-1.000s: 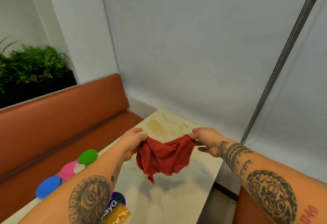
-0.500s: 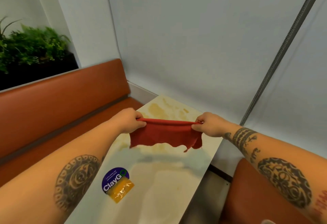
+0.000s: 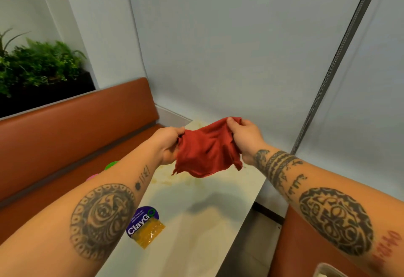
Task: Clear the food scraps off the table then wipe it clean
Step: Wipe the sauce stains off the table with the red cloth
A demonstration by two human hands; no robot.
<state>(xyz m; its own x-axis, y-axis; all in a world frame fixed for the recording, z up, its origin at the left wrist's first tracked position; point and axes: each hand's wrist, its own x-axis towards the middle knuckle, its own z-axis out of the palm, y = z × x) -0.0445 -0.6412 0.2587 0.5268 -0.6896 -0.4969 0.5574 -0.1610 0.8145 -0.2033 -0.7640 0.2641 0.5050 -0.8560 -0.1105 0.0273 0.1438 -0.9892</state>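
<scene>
Both hands, the left hand [image 3: 167, 145] and right hand [image 3: 244, 138], grip opposite edges of a red cloth [image 3: 207, 154] held slack above the stained desk [image 3: 196, 222], beside a ClayGo sticker [image 3: 142, 222].

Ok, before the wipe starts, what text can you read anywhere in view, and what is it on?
"ClayGO": on the purple round sticker stuck to the table.
Too small to read: the small white print above that word.
Blurred, unreadable: the red writing on the right forearm.

Green blob [image 3: 112, 164], pink blob [image 3: 93, 176] partly behind left forearm [image 3: 122, 191], white tub [image 3: 328, 272] cropped
</scene>
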